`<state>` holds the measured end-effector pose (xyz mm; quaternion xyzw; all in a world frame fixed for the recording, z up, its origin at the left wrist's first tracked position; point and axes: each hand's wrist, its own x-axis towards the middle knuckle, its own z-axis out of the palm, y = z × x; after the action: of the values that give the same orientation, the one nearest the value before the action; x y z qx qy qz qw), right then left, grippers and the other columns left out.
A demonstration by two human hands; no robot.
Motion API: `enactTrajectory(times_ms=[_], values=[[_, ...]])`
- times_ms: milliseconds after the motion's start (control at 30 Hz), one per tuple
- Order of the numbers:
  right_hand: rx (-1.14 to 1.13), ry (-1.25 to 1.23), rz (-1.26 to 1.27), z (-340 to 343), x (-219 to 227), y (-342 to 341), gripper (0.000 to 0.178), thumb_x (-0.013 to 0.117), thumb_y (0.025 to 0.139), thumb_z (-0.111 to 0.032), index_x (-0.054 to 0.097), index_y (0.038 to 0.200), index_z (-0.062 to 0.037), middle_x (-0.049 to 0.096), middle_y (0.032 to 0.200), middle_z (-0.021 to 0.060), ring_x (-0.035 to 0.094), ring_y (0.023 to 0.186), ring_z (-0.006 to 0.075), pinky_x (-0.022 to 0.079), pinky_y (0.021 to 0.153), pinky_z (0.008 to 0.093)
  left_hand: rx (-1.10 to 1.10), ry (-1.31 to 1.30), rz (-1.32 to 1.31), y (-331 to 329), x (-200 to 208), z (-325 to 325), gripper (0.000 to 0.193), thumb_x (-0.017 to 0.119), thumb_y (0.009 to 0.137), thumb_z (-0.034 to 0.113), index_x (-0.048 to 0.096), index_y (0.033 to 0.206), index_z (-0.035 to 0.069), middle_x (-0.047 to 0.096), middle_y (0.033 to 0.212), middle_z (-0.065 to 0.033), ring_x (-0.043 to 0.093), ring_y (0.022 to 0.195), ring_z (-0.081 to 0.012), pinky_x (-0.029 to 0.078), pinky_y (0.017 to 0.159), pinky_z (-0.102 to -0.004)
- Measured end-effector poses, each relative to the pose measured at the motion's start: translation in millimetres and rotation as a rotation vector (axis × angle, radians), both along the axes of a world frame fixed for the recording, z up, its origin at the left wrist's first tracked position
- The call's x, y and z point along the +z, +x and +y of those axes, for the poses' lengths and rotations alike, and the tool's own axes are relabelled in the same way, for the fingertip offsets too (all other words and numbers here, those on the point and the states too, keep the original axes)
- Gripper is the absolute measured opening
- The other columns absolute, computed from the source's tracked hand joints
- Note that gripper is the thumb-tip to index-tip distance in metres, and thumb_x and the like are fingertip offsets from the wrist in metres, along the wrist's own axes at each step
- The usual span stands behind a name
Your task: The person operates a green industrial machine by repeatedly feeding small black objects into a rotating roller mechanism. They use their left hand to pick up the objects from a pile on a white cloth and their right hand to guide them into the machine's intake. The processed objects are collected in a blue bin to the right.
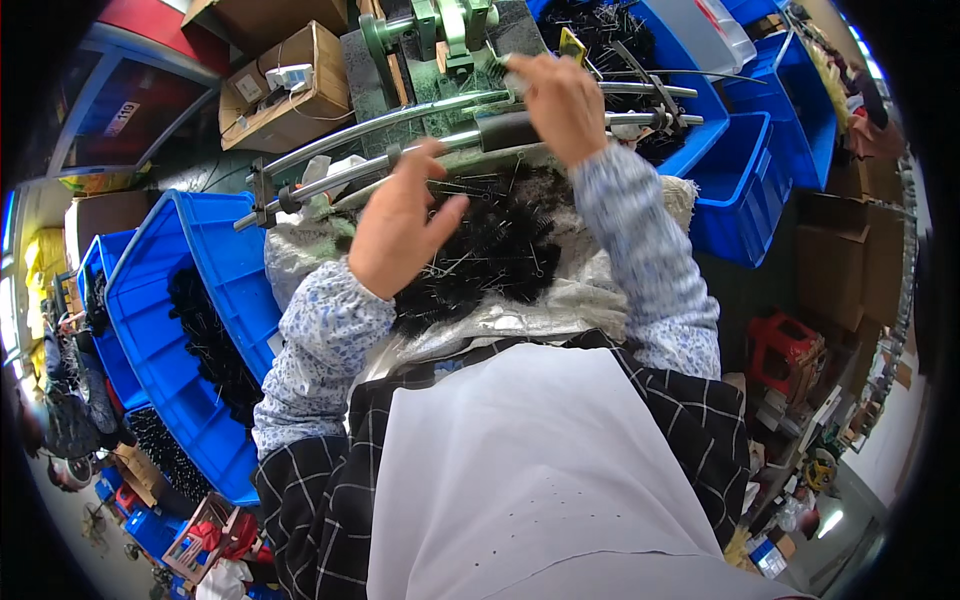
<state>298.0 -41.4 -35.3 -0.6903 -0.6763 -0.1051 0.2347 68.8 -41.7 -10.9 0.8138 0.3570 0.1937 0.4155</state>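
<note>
Hovering open over the black brush pile, left hand spread; right hand pinched a small brush near the green machine.

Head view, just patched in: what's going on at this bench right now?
A person in floral sleeves and a white apron sits over a pile of small black bristle brushes with wire stems, heaped on a pale cloth. The left hand hovers open over the pile, by the curved metal rails. The right hand is raised at the green machine, pinching something small and blurred. Blue bins of more brushes stand at the left.
</note>
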Motion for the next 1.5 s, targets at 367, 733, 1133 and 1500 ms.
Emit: enactTrajectory(times_ms=[367,733,1133,1500], values=[[-0.124,-0.076,-0.157,60,-62,53,0.023,0.055,0.082,-0.014,0.069,0.095,-0.0269,0.061,0.080,0.0003,0.058,0.083,0.0192,0.041,0.088,0.0429,-0.530,0.247,0.344,26,-38,-28,0.032,0.063,0.076,0.015,0.054,0.106,0.010,0.057,0.093,-0.0102,0.057,0.087,-0.0284,0.046,0.076,-0.0377],[-0.113,-0.053,-0.079,62,-68,63,0.031,0.053,0.080,-0.009,0.067,0.101,-0.0277,0.064,0.088,-0.0026,0.055,0.085,0.0176,0.039,0.083,0.0381,-0.289,-0.076,0.167,-30,31,-9,0.028,0.063,0.075,0.007,0.053,0.101,0.006,0.057,0.094,-0.0103,0.059,0.082,-0.0239,0.049,0.069,-0.0317],[-0.258,-0.144,-0.107,44,-61,67,0.033,0.061,0.077,-0.028,0.061,0.107,-0.0124,0.063,0.097,0.0075,0.056,0.096,0.0232,0.040,0.076,0.0419,-0.051,0.032,-0.091,-57,38,2,0.028,0.065,0.071,-0.003,0.057,0.097,0.004,0.055,0.101,-0.0092,0.057,0.091,-0.0228,0.045,0.080,-0.0287],[-0.201,-0.100,-0.037,71,-62,-3,0.023,0.057,0.075,-0.022,0.064,0.095,-0.0110,0.065,0.083,0.0078,0.060,0.090,0.0255,0.043,0.071,0.0424,0.037,-0.107,-0.175,-58,27,-1,0.028,0.063,0.078,0.001,0.058,0.105,0.006,0.062,0.108,-0.0052,0.059,0.095,-0.0171,0.046,0.079,-0.0254]])
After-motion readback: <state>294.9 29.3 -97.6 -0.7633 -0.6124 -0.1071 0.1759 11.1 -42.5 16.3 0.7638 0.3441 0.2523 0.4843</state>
